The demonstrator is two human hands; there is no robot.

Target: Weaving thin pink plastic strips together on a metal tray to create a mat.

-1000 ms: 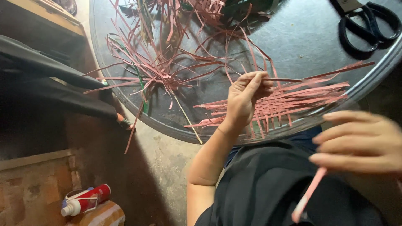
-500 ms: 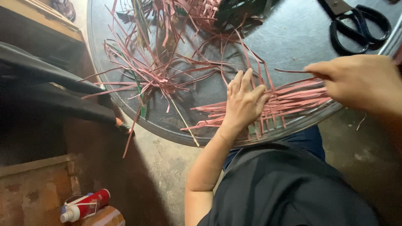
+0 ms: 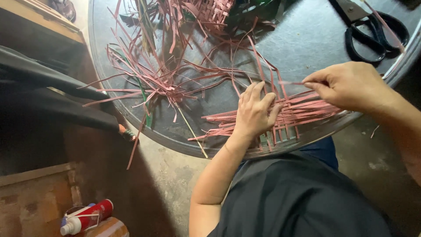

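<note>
A partly woven mat of pink strips (image 3: 302, 115) lies at the near edge of a round dark tray (image 3: 144, 131). My left hand (image 3: 254, 112) presses flat on the weave's left part, fingers spread. My right hand (image 3: 351, 85) hovers over the weave's right side and pinches the end of one thin pink strip (image 3: 291, 82) between thumb and fingers. Loose pink strips (image 3: 166, 83) and a few green ones (image 3: 142, 94) sprawl over the tray's left and far part.
Black scissors (image 3: 370, 35) lie at the tray's far right. Another woven piece (image 3: 215, 11) sits at the far edge. A red and white tube (image 3: 87, 216) rests on a low block at bottom left. My dark-clothed lap (image 3: 298, 197) is below the tray.
My right hand came up from my lap, where it held a pink strip, onto the weave's right side, now pinching a strip end. My left hand stayed pressed on the weave.
</note>
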